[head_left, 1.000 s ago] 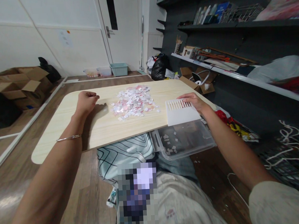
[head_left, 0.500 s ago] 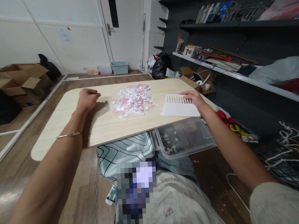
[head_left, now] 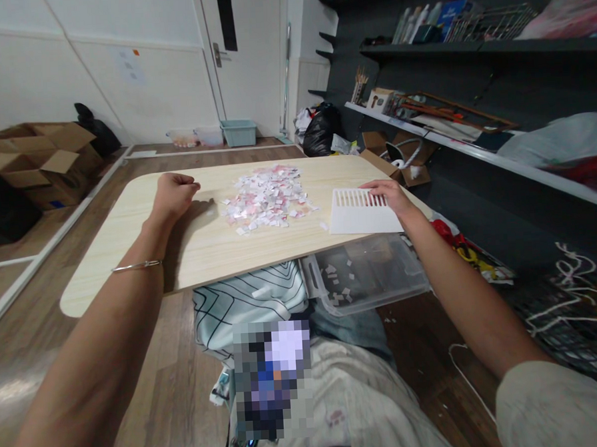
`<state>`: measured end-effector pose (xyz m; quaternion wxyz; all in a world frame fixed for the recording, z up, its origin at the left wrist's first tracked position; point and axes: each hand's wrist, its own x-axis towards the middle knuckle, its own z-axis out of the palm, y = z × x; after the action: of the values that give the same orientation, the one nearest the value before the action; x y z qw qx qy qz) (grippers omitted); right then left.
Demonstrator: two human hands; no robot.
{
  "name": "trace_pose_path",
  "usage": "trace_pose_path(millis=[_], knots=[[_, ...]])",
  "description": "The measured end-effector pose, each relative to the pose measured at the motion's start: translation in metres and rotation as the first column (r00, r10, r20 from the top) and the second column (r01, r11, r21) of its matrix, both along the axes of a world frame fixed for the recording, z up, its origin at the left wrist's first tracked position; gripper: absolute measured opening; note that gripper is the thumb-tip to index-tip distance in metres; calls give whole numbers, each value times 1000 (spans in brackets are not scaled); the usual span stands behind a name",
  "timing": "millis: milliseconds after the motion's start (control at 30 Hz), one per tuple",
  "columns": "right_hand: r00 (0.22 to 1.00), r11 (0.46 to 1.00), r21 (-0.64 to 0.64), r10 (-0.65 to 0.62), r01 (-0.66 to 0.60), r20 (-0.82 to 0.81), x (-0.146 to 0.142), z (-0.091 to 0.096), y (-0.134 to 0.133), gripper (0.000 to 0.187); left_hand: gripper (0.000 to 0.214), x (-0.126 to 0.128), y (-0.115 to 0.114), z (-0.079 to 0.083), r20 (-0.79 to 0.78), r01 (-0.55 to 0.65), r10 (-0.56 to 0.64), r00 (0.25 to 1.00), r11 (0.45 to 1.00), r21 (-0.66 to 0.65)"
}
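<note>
Head view. Storeroom with wood floor, white door at the back, dark shelving down the right side; a pale wooden tabletop with rounded corners (head_left: 130, 259) fills the middle. Landmark: heap of small white and pink paper squares (head_left: 268, 200) near the tabletop's centre.

Left of the heap: left hand (head_left: 174, 195), curled into a loose fist, knuckles resting on the wood, nothing visibly held. Probably just bracing. Thin metal bangle (head_left: 136, 265) on that forearm.

Right of the heap, at the table's near edge: flat white plastic panel with a row of slots (head_left: 362, 211), lying on the wood. Right hand (head_left: 388, 193) rests flat on its far right corner, fingers extended, pressing rather than gripping; likely steadying it.

Below and right of the heap, under the table edge: clear plastic bin (head_left: 366, 273), open-topped, a few paper squares scattered on its bottom. It sits directly beneath the panel, so scraps pushed off the edge would drop in.

Far left of the heap: open cardboard boxes (head_left: 35, 160); contents not visible.
</note>
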<state>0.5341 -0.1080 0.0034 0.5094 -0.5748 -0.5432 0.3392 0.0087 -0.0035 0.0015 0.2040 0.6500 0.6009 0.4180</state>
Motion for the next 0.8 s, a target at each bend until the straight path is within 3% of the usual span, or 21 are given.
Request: trace_pose_path(millis=[167, 800], knots=[[999, 999, 13, -46, 46, -19, 0, -3, 1, 27, 41, 0, -1, 0, -10, 16, -16, 1000, 1000, 15], [999, 1000, 2, 11, -11, -36, 5, -5, 3, 24, 42, 0, -1, 1, -1, 22, -22, 1000, 1000, 5]])
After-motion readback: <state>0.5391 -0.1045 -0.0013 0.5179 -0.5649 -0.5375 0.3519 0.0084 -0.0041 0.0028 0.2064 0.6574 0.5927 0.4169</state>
